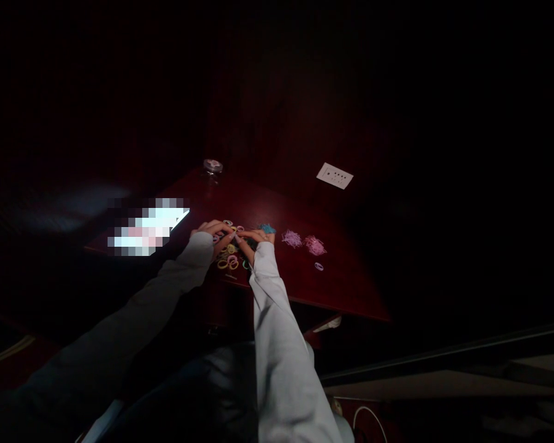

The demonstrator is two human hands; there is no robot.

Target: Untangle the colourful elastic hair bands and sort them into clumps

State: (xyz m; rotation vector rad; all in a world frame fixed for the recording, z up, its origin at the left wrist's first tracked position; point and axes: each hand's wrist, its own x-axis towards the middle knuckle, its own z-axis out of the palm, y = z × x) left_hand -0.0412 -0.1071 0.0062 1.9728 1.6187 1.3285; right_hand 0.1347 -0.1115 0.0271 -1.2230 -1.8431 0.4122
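My left hand and my right hand meet over a loose pile of coloured hair ties on the dark red table. Thumb and forefinger of each hand come together in a pinch, with the tips of both hands close to each other. Whatever is between the fingertips is too small to make out. Yellow, pink and green ties show below and around the fingers; others are covered by the hands. Just beyond my right hand lies a teal heap of small bands.
To the right lie a lilac heap, a pink heap and a single lilac tie. A clear lidded jar stands at the back of the table. A bright, pixelated screen is at left. The wall bears a white socket plate.
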